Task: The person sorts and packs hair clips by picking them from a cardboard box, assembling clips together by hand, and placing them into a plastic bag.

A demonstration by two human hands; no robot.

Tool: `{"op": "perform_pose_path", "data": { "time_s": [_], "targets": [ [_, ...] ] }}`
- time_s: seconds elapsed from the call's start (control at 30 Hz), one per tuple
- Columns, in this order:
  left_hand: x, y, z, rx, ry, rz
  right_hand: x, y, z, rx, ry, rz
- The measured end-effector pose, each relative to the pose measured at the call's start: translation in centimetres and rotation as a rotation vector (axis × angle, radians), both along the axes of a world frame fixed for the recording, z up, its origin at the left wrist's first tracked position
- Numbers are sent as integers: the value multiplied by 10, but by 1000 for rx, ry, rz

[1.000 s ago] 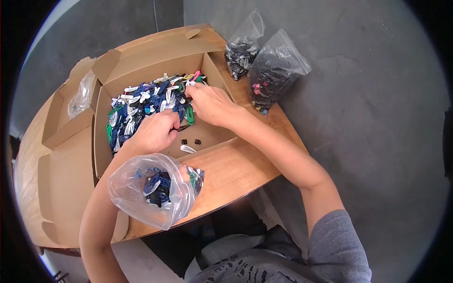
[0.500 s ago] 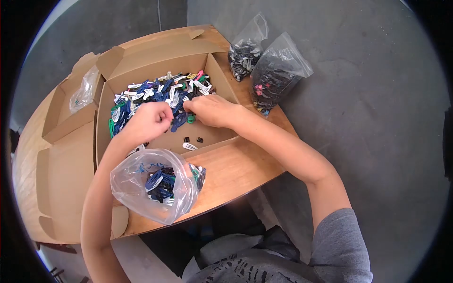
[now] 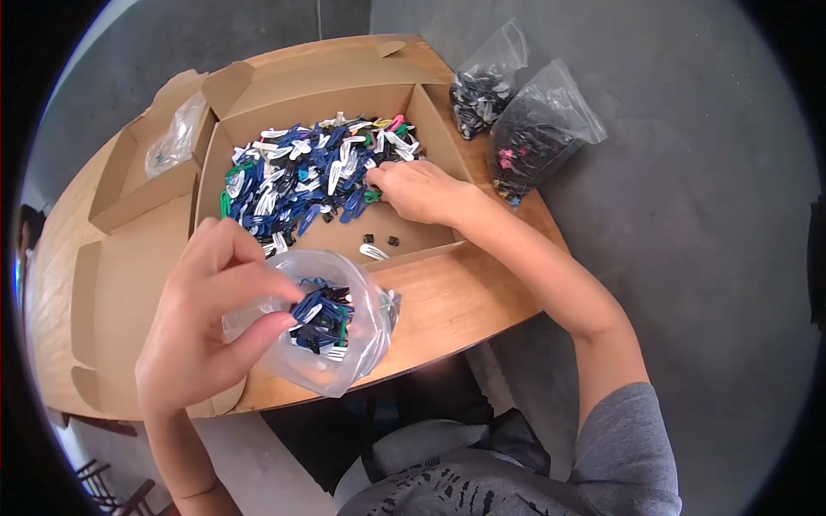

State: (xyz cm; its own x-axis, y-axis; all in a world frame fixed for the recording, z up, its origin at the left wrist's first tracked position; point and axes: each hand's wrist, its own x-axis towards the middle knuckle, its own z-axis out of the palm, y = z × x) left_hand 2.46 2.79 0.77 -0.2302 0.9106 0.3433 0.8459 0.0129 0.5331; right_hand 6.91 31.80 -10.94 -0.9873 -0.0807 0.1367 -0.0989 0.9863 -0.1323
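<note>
The blue-and-white clip pile point(image 3: 314, 176), inside the brown cardboard box point(image 3: 439, 129), lies left of the nearer right hand point(image 3: 422, 191), grip indiscernible. The left hand point(image 3: 202, 322), thumb and forefinger parted, overlaps the clear plastic bag point(image 3: 370, 322).

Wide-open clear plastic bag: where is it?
In the head view, the bag sits left of centre, between the brown cardboard box and the near edge of the wooden table, by the left hand.

A wooden table point(image 3: 456, 297) bears a large cardboard box point(image 3: 314, 106); left of the large box sits a smaller open box point(image 3: 155, 206); before it, an open plastic bag point(image 3: 373, 320); to its right, a grey-and-black-filled bag point(image 3: 484, 96) and a darker-filled bag point(image 3: 535, 142).
</note>
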Motion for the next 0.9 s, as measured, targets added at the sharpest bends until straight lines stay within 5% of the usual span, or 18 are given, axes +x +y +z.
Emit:
{"op": "perform_pose_path", "data": {
  "time_s": [0.23,0.43,0.53,0.6,0.9],
  "targets": [
    [-20,5,-16,180,-354,227,7,-4,15,-251,91,-21],
    [-42,9,-37,261,-550,329,50,-72,112,-784,271,227],
    [-59,15,-55,256,-595,314,58,-107,119,-760,273,559],
    [-64,17,-64,242,-579,315,66,-114,119,-349,52,437],
    [-69,21,-84,215,-590,329,66,-113,114,-394,331,462]
  ]
}}
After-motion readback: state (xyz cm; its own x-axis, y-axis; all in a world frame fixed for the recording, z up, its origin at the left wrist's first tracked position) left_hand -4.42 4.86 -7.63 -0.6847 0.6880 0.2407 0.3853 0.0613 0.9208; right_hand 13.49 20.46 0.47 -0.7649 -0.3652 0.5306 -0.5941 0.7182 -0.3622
